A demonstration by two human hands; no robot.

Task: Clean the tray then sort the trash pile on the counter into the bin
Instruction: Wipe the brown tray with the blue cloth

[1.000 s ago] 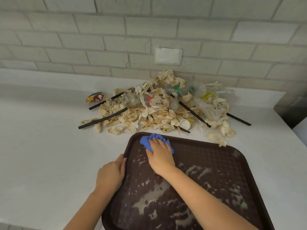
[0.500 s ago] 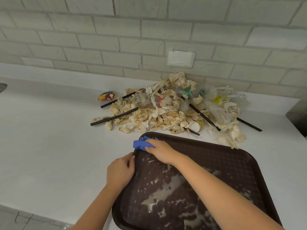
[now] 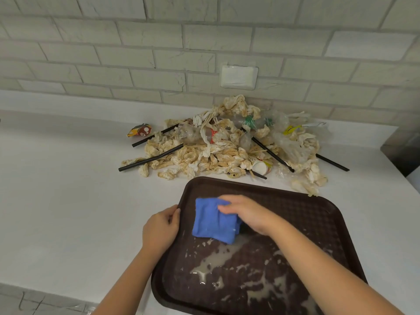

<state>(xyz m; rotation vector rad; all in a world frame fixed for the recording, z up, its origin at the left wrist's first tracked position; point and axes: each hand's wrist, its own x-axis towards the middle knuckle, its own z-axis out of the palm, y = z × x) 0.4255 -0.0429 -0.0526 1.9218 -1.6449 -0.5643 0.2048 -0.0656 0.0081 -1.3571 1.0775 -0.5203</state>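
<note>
**Change since earlier frames.** The cloth (image 3: 211, 220) was bunched at the tray's far left corner. It now lies spread flat further in, along the left side of the tray (image 3: 306, 214). The right hand (image 3: 247, 214) has come back toward the near edge with it. The left hand (image 3: 161, 226) keeps its place on the tray's left rim. The pile (image 3: 227, 151) is unchanged.

**Hidden or unclear.** The frame cuts off the tray's near edge, and the right forearm covers its near right part. The cloth's right portion is under the right hand. That hand's fingertips are blurred and its thumb is out of sight. The left fingers go under the rim and cannot be seen. The clear plastic in the pile is hard to separate from the crumpled napkins. A dark object at the table's right edge is cut off and cannot be identified.

**Hands.** The right hand lies on the cloth with fingers fairly straight, pressing it to the tray. The left hand grips the tray's left rim with its thumb on top.

**Locations.** The tray sits at the near edge of the table (image 3: 68, 189), right of centre. A pale spill (image 3: 218, 260) covers its near half, just below the cloth. The pile lies against the table's far edge by the wall, just beyond the tray. Black straws (image 3: 150, 159) stick out of it. A cup (image 3: 261, 167) lies on its side at the pile's near margin. A wrapper (image 3: 139, 130) lies just left of the pile.
</note>
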